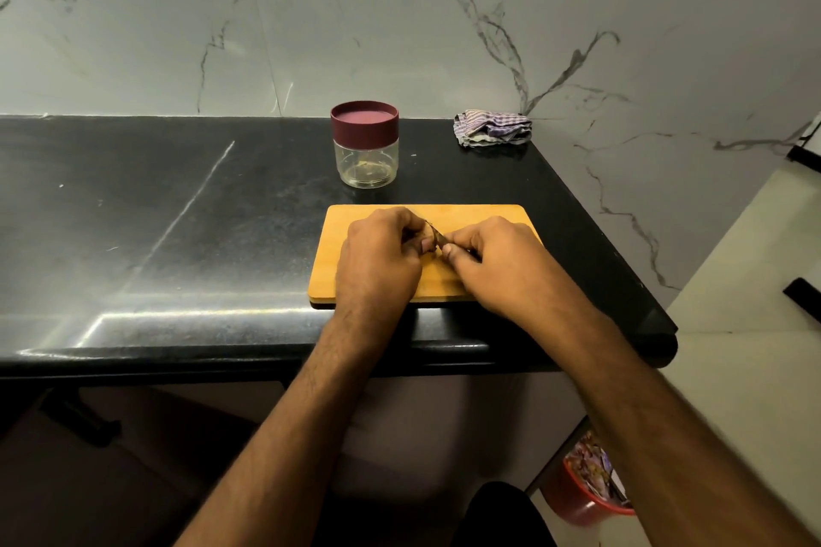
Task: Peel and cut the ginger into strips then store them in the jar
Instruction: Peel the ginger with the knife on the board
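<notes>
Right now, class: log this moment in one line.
stage: peeling | left hand: ginger | right hand: knife | jar: lidded

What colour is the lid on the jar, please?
Dark maroon lid on the clear jar; head view.

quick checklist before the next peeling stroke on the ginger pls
1. Ginger gripped by left hand: ok.
2. Knife held in right hand: ok, blade mostly hidden.
3. Hands working over the cutting board: ok.
4. Left thumb clear of the blade: cannot tell.
5. Jar ready to receive strips: not ok, maroon lid still on.
6. Peel remaining on ginger: cannot tell.
</notes>
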